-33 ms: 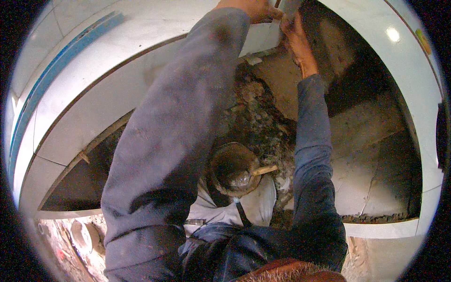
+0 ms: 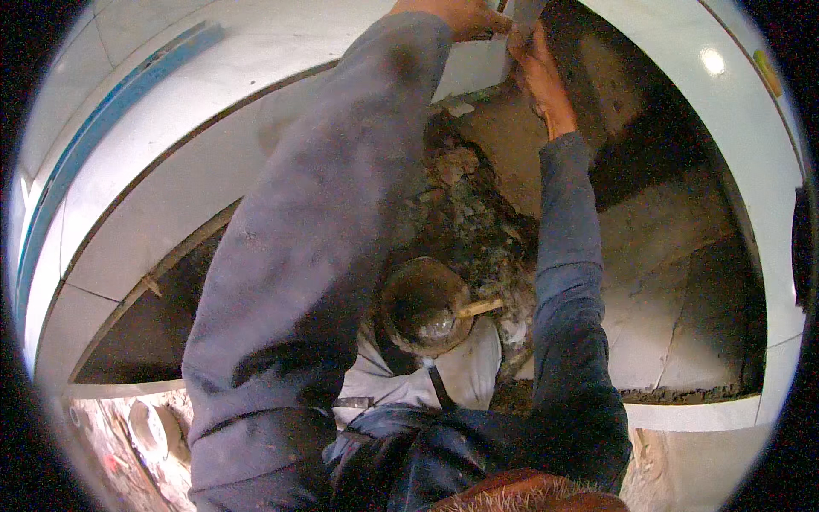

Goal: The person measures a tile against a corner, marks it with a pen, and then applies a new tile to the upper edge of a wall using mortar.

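At the top edge my left hand [image 2: 461, 17] is closed, its thumb against the edge of a grey flat piece that looks like tile [image 2: 524, 10]. My right hand [image 2: 537, 72] holds the same piece from the right and below, fingers pointing up. The upper part of the piece is cut off by the picture's edge. Just below both hands is a pale tile panel [image 2: 473, 70]. Between my forearms sits a round, dirty bucket [image 2: 426, 328] with a wooden handle [image 2: 482, 308] lying over its rim; what the handle belongs to is hidden.
Rubble and broken mortar [image 2: 465, 188] cover the middle strip. White tiled ledges [image 2: 188, 179] curve around the left and right. A long blue bar [image 2: 94, 128] lies at far left. Outside, at lower left, stands another pale bucket [image 2: 153, 429].
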Demonstrator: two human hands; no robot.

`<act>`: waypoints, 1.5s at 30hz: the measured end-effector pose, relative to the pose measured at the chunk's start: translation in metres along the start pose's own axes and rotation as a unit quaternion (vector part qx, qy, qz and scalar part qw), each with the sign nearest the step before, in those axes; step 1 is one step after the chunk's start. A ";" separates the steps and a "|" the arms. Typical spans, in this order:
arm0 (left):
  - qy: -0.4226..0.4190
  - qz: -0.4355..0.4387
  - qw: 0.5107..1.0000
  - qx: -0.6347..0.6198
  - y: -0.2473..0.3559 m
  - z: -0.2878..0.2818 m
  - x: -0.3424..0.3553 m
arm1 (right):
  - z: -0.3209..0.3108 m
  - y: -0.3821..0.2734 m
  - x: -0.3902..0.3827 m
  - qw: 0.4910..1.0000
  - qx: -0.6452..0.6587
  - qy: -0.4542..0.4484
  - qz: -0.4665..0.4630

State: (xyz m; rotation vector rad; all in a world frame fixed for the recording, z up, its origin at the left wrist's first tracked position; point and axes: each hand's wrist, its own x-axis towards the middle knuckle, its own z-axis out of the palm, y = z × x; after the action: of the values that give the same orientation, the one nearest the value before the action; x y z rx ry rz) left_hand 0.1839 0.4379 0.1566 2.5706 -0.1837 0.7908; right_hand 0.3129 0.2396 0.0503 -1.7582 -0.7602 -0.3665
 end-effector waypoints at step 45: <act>0.078 0.474 0.823 0.302 -0.105 0.020 0.061 | 0.025 0.066 0.012 0.992 0.053 -0.079 -0.080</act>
State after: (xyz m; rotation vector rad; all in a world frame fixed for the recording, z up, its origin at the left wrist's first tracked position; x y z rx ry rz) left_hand 0.2705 0.5227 0.1372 2.8838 -1.4523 1.6041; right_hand 0.3621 0.2560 0.0003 -1.6450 -1.0196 -0.2920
